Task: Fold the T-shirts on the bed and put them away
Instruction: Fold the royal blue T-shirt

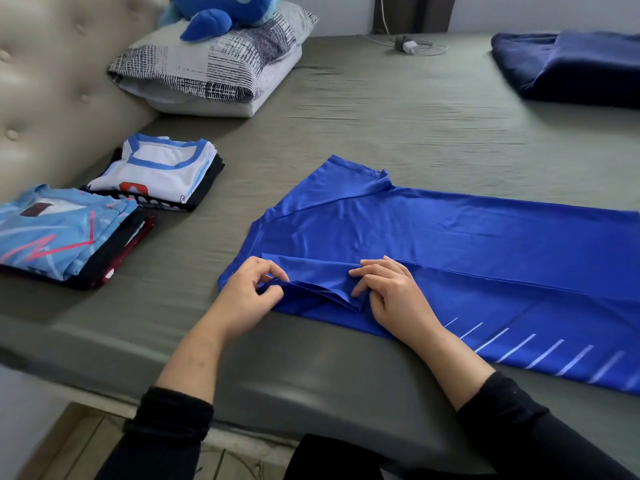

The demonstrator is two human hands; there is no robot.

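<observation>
A bright blue T-shirt (450, 244) with white slanted stripes near its hem lies flat on the grey-green bed (363, 109), collar end to the left. Its near sleeve is folded inward over the body. My left hand (254, 289) pinches the sleeve's folded edge between thumb and fingers. My right hand (388, 289) grips the bunched fabric of the same fold just to the right. Two stacks of folded shirts sit at the left: one topped by a white and blue shirt (159, 171), one topped by a light blue patterned shirt (59, 230).
A patterned pillow (207, 67) with a blue plush toy (214, 15) lies by the beige padded headboard (41, 98). A folded navy blanket (575, 67) is at the far right. A charger and cable (408, 46) rest at the bed's far edge.
</observation>
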